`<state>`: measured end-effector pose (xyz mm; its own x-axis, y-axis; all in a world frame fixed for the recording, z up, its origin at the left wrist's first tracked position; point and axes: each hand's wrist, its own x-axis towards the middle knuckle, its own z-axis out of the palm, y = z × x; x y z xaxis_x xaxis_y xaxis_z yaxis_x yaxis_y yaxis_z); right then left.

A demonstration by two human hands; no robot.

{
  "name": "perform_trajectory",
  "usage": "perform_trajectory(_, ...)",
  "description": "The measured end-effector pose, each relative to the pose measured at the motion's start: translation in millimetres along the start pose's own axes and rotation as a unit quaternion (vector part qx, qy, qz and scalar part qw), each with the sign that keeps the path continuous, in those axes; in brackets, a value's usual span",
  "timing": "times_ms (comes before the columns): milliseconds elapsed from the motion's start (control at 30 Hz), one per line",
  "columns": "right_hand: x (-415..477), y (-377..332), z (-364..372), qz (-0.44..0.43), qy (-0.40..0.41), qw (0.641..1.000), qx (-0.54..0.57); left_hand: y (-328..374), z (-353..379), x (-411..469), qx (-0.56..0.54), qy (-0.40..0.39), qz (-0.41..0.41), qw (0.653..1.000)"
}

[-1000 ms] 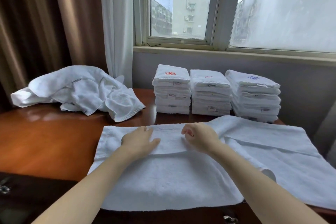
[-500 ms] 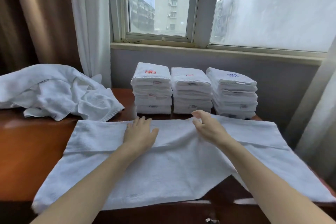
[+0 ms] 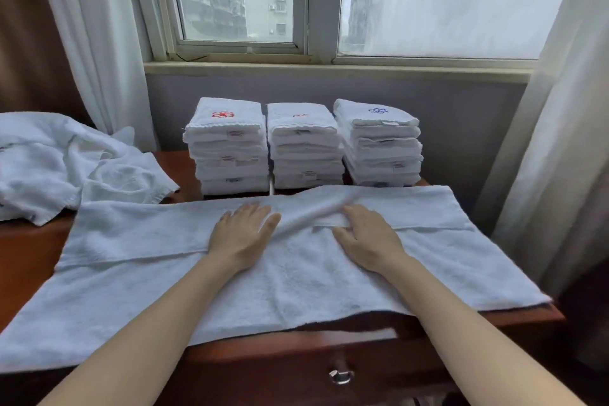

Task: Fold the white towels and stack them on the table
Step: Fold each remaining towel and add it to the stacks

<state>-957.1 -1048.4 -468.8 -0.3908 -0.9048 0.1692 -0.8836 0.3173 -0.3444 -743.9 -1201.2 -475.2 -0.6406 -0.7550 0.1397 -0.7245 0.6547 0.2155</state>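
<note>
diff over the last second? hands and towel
The right hand let go of the towel edge it pinched and now lies flat on it, beside a raised ridge. The left hand stayed flat on the towel. Three folded stacks and the unfolded heap did not move.

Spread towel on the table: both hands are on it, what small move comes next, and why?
Probably sweep both palms outward along the folded edge. The left hand and right hand lie flat near the middle of the spread towel, and a raised ridge of cloth bunches between them, so the fold is not yet smooth.
</note>
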Motion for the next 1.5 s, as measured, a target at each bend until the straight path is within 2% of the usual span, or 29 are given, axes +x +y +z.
perform_trajectory(133,-6,15,-7,-0.024,-0.032,0.999,-0.018,-5,-2,-2,0.001,-0.013,-0.001,1.0)
perform_trajectory(233,-10,17,-9,-0.03,-0.016,0.999,-0.017,0,-5,-9,0.021,-0.042,0.0,0.999)
perform_trajectory(400,-15,20,-11,-0.019,0.004,1.0,-0.023,-1,-14,-16,0.047,-0.098,-0.002,0.994)
perform_trajectory(500,-18,23,-8,0.008,-0.033,0.997,-0.064,1,-21,-15,0.046,-0.123,-0.019,0.991)
perform_trajectory(567,-18,23,-8,0.033,-0.059,0.995,-0.071,7,-26,-11,0.044,-0.107,-0.019,0.993)
perform_trajectory(633,-16,21,-13,0.041,-0.061,0.996,-0.057,15,-26,-8,0.022,-0.051,0.016,0.998)
perform_trajectory(733,-14,20,-21,0.017,-0.006,0.999,-0.035,34,-22,-7,-0.029,0.022,0.117,0.992)
perform_trajectory(800,-13,21,-27,0.0,0.018,0.999,-0.029,50,-18,-8,-0.026,0.032,0.16,0.986)
perform_trajectory(1000,2,20,-35,-0.049,0.035,0.987,-0.146,79,-11,0,0.003,0.017,0.104,0.994)
perform_trajectory(1200,-2,28,-41,-0.028,0.159,0.974,-0.157,83,-11,-1,0.033,0.101,0.088,0.99)
perform_trajectory(1300,-9,32,-42,-0.012,0.127,0.985,-0.118,82,-17,1,0.033,0.114,0.07,0.99)
perform_trajectory(1400,-13,39,-45,0.015,0.155,0.987,-0.046,92,-22,8,-0.017,0.143,0.09,0.985)
perform_trajectory(1500,-9,52,-52,0.064,0.15,0.987,-0.006,109,-17,20,-0.052,0.095,0.123,0.986)
